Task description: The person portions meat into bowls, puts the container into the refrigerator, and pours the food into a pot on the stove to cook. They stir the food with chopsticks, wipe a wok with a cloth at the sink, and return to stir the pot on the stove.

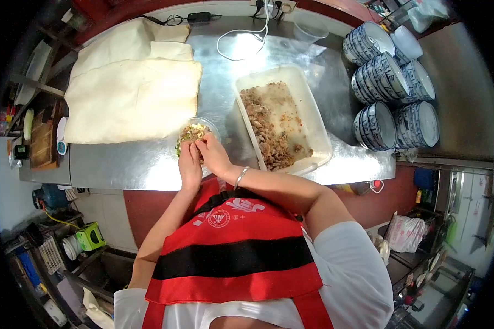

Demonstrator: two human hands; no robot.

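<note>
Both hands meet over the near side of a clear round bowl (216, 129). It holds chopped food (192, 132) with green, pale and brown bits. My left hand (189, 166) is closed, fingertips together at the bowl's near edge. Right beside it, my right hand (214, 156), with a silver bangle (241, 176) on the wrist, has its fingers pinched. Whatever lies between the fingertips is hidden. To the right of the bowl stands a white rectangular tub (316, 120) with brown meat pieces (262, 129), heaped mostly along its left side.
A cream cloth (132, 101) covers something at the table's left. Stacks of blue-and-white bowls (379, 82) stand at the right. At the back are a white cable (219, 46), a black power adapter (198, 17) and a clear plastic container (310, 28). The steel table's (121, 164) front edge is close to my body.
</note>
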